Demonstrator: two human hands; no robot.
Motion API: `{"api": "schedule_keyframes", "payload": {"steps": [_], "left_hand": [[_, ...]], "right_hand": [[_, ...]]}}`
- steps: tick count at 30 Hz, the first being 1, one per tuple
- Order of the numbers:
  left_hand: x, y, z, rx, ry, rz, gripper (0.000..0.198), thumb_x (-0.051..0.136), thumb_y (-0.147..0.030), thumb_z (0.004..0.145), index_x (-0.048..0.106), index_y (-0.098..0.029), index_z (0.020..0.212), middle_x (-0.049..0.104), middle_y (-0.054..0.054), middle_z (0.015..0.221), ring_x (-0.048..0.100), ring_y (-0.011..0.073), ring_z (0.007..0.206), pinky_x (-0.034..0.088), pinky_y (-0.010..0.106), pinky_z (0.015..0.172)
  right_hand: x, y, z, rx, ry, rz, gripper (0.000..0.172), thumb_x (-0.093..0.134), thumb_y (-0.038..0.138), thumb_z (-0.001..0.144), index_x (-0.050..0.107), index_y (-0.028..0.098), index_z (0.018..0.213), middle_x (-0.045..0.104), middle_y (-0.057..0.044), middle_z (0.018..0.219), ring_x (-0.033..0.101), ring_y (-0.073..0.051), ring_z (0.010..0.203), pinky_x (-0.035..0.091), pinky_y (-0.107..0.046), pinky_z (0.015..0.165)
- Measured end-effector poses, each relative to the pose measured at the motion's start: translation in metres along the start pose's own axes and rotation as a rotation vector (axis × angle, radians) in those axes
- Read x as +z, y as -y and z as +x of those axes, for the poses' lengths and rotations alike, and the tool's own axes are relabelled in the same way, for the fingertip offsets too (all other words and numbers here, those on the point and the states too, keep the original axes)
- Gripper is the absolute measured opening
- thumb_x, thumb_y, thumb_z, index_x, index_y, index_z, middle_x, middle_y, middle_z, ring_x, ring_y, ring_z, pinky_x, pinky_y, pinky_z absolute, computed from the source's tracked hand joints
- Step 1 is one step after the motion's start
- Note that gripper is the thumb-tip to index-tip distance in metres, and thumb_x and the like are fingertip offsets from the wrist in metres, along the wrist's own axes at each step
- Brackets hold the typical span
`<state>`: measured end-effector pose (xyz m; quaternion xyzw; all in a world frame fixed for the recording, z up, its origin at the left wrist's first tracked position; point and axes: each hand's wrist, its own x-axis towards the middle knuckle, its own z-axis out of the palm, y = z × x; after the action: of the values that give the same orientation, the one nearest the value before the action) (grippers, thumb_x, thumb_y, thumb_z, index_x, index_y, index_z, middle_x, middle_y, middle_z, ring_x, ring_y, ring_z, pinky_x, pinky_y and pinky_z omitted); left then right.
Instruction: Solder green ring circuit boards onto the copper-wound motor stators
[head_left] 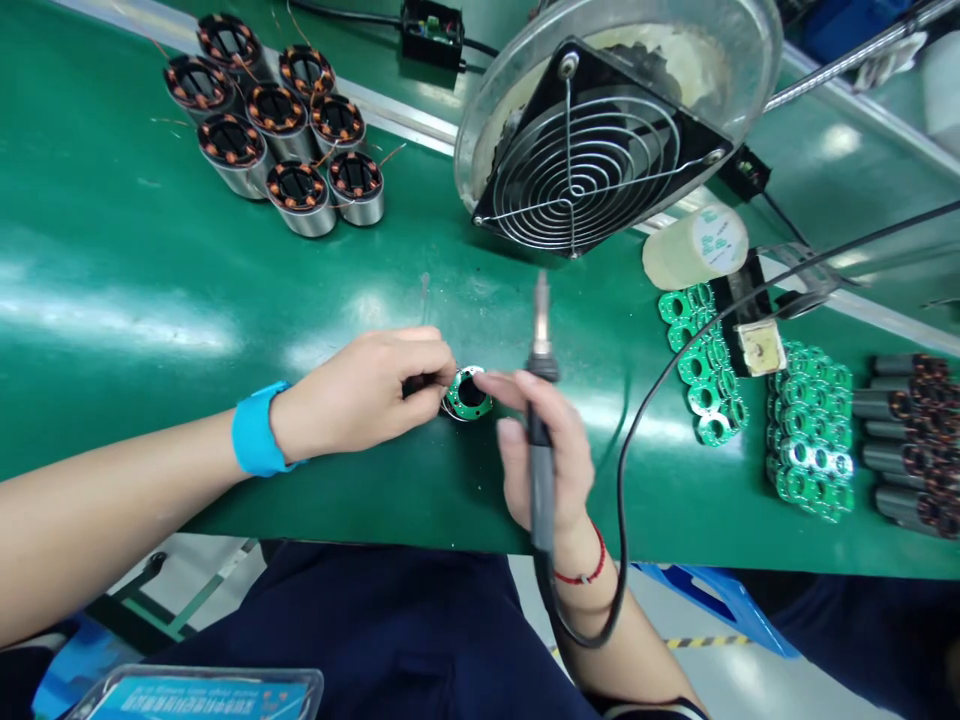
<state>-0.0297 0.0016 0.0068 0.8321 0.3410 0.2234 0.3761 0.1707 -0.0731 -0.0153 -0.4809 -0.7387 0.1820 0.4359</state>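
A small ring-shaped green circuit board [463, 408] lies at the middle of the bench, fitted on a part that is mostly hidden. My left hand [375, 388], with a blue band at its wrist, is closed in a pinch at the board's left edge; whatever its fingertips hold is hidden. In my right hand [562, 450] is a soldering iron [540, 480], tip pointing up and away from the board. The right index fingertip is at the board's right edge, perhaps touching it.
Several wound motor stators [300, 195] stand at the back left. Behind the hands is a fan with a wire guard [574, 190]. To the right are a solder-sponge holder [761, 347], a tape roll [694, 248], stacked circuit boards [810, 430] and more stators [904, 455]. The iron's cable [652, 395] loops nearby.
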Motion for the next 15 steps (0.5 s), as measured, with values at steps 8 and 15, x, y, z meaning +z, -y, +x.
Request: {"api": "schedule_keyframes", "payload": {"steps": [8,15], "left_hand": [[-0.0010,0.0015,-0.0025,0.001,0.003,0.020,0.018,0.046,-0.012,0.088,0.058,-0.018,0.075,0.057,0.000,0.072,0.052,0.0117,0.064,0.041,0.024,0.062],[-0.0050,0.0022,-0.0016,0.037,0.030,0.041,0.019,0.047,-0.014,0.087,0.058,-0.018,0.073,0.057,0.000,0.071,0.053,0.0127,0.065,0.041,0.025,0.063]], "right_hand": [[-0.0049,-0.0018,0.0100,-0.011,0.275,-0.078,0.060,0.050,0.006,0.091,0.040,0.030,0.146,0.068,-0.007,0.134,0.062,-0.023,0.124,0.055,-0.046,0.101],[-0.0056,-0.0019,0.0093,-0.005,0.243,-0.112,0.059,0.060,0.015,0.092,0.042,0.030,0.146,0.073,-0.007,0.121,0.064,-0.025,0.106,0.058,-0.045,0.091]]}}
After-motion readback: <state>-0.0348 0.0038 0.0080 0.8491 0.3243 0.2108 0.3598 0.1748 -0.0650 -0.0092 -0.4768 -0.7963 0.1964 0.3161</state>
